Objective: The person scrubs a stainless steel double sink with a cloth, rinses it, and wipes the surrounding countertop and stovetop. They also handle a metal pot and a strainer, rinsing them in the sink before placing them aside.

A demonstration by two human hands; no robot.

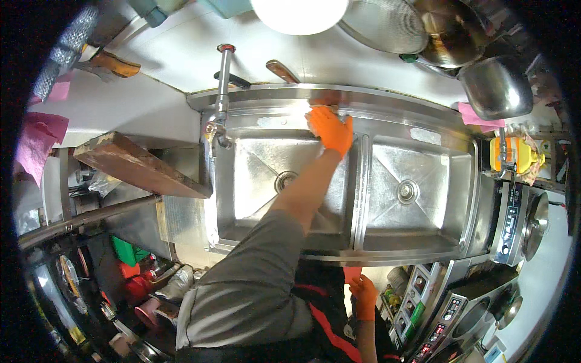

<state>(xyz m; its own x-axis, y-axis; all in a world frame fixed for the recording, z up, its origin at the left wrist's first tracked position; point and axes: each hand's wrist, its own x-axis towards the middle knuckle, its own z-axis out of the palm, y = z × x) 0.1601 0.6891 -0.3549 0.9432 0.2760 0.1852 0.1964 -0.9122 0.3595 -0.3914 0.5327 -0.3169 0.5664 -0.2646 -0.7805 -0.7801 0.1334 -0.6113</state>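
Note:
My left hand (331,129), in an orange glove, reaches across the left basin of a stainless steel double sink (361,195). Its fingers press a small brownish-grey pad or cloth (335,109) against the sink's back ledge; the hand covers most of it. By my body, below the sink's front rim, is my right hand (364,292), also gloved in orange, with bent fingers near a red surface. Whether it grips anything is not clear. Both basins show round drains. A metal pipe with a valve (221,102) stands at the sink's left end.
Wooden-handled tool (282,71) and black handle (232,80) stand behind the back ledge. A thick wooden board (140,165) leans at left. Sieve (386,27) and pots (495,88) hang at upper right. Yellow jug (517,154) and cooking appliances (508,227) are at right.

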